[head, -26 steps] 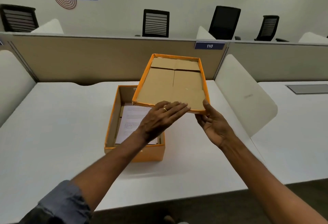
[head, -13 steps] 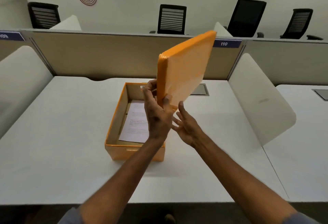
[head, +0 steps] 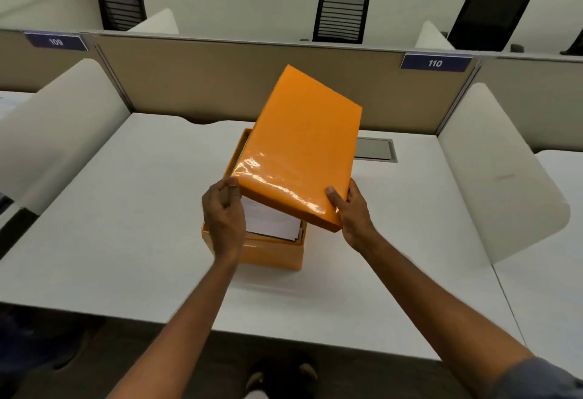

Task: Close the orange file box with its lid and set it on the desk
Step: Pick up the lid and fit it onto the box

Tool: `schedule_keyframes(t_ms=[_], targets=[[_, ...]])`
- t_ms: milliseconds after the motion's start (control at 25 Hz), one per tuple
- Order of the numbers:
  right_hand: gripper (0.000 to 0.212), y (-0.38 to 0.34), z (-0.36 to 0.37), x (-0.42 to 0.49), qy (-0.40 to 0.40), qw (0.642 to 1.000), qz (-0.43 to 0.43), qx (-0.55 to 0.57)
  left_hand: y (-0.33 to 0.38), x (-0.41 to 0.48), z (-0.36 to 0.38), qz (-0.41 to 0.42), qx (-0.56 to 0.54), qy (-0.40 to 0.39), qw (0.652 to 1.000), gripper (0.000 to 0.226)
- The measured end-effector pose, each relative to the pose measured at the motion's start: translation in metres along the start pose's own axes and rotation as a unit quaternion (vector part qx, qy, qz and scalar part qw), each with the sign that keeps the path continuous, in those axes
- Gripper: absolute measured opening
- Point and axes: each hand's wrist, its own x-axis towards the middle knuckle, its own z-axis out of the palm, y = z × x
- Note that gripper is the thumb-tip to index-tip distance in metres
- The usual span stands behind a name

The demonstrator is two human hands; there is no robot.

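Note:
The orange file box (head: 271,251) stands open on the white desk (head: 120,209), with white papers (head: 271,220) showing inside. Above it I hold the glossy orange lid (head: 299,149) top side up, tilted, its far end raised and skewed to the right of the box. My left hand (head: 224,212) grips the lid's near left corner. My right hand (head: 350,212) grips its near right corner, thumb on top. Most of the box interior is hidden under the lid.
A beige partition (head: 220,83) runs along the desk's far edge, with white side dividers at left (head: 60,133) and right (head: 498,171). A grey cable hatch (head: 375,149) lies behind the box. Black chairs stand beyond the partition. Labels read 109 and 110.
The lid was turned over from inside-up, through upright on edge, to top-up, and lowered over the box. My right hand moved to grip its near right corner.

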Motion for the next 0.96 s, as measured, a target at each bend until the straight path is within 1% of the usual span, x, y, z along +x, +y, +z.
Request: schedule_keyframes(t_ms=[80, 160, 240, 320, 440, 560, 680, 800, 880, 960], targets=[[0.059, 0.011, 0.007, 0.0, -0.017, 0.999, -0.003, -0.04, -0.019, 0.001, -0.02, 0.019, 0.05, 0.027, 0.998, 0.026], [0.06, 0.019, 0.018, 0.002, -0.035, 0.997, -0.003, -0.067, -0.037, 0.003, -0.035, 0.01, 0.092, 0.027, 0.995, 0.029], [0.063, 0.026, 0.029, 0.006, -0.054, 0.994, 0.007, -0.095, -0.051, 0.012, -0.047, -0.016, 0.136, 0.008, 0.991, 0.037], [0.067, 0.034, 0.038, 0.008, -0.063, 0.991, 0.025, -0.116, -0.063, 0.02, -0.058, -0.033, 0.171, -0.023, 0.984, 0.038], [0.068, 0.044, 0.05, 0.008, -0.056, 0.989, 0.026, -0.132, -0.08, 0.03, -0.069, -0.045, 0.19, -0.056, 0.979, 0.04], [0.07, 0.048, 0.063, 0.009, -0.034, 0.988, 0.022, -0.15, -0.09, 0.042, -0.078, -0.066, 0.176, -0.09, 0.978, 0.038], [0.072, 0.055, 0.072, 0.006, -0.01, 0.985, 0.032, -0.168, -0.096, 0.058, -0.09, -0.089, 0.143, -0.131, 0.977, 0.032], [0.07, 0.06, 0.077, 0.001, 0.003, 0.983, 0.036, -0.18, -0.105, 0.07, -0.102, -0.124, 0.126, -0.178, 0.968, 0.031], [0.066, 0.062, 0.08, -0.002, 0.015, 0.983, 0.031, -0.183, -0.109, 0.079, -0.109, -0.16, 0.097, -0.217, 0.958, 0.036], [0.061, 0.063, 0.082, -0.004, 0.024, 0.982, 0.031, -0.183, -0.109, 0.089, -0.113, -0.193, 0.066, -0.251, 0.946, 0.049]])
